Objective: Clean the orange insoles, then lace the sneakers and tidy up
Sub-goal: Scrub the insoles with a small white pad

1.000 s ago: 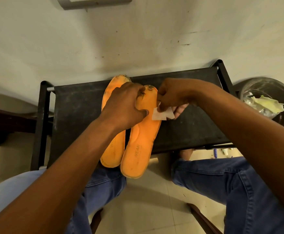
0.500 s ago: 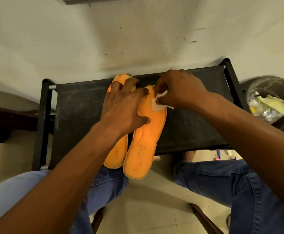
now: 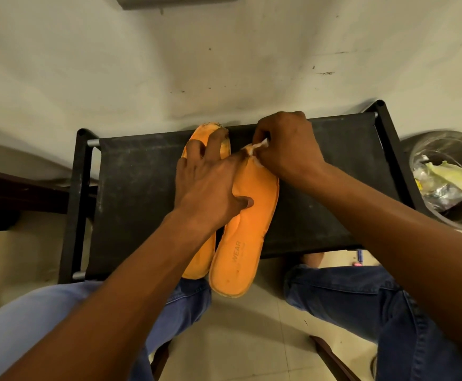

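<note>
Change: since half a second ago the right hand [image 3: 287, 149] has gone from the side of the nearer insole's toe up to its far tip, and the left hand [image 3: 210, 185] has spread its fingers wider across both insoles.
Knees: blue jeans [image 3: 375, 303] at the bottom of the view, with pale floor tiles [image 3: 240, 339] between the legs.
Right insole [image 3: 245, 229]: orange, lying lengthwise, its heel overhanging the near edge of the counter [image 3: 136, 202]; the word WEAR is printed near the heel.
Left insole [image 3: 196, 259]: orange, just beside the right insole on its left and partly under the left forearm; its dirty toe end reaches the counter's far edge.
Left hand: flat and wide, fingers splayed, palm pressing on both insoles, thumb resting on the middle of the right insole, fingertips on the left insole's toe.
Right hand: fingers curled, pinching a small white wipe [image 3: 260, 146] against the far tip of the right insole.
Counter: black fabric top stretched in a black frame with short metal tubes at the corners, set against the wall [image 3: 169, 64].
Bin [image 3: 449, 149]: dark round bin to the right of the counter, holding crumpled yellow-green and clear wrappers.
Wall: off-white with scuffs and dark specks, rising behind the counter.
</note>
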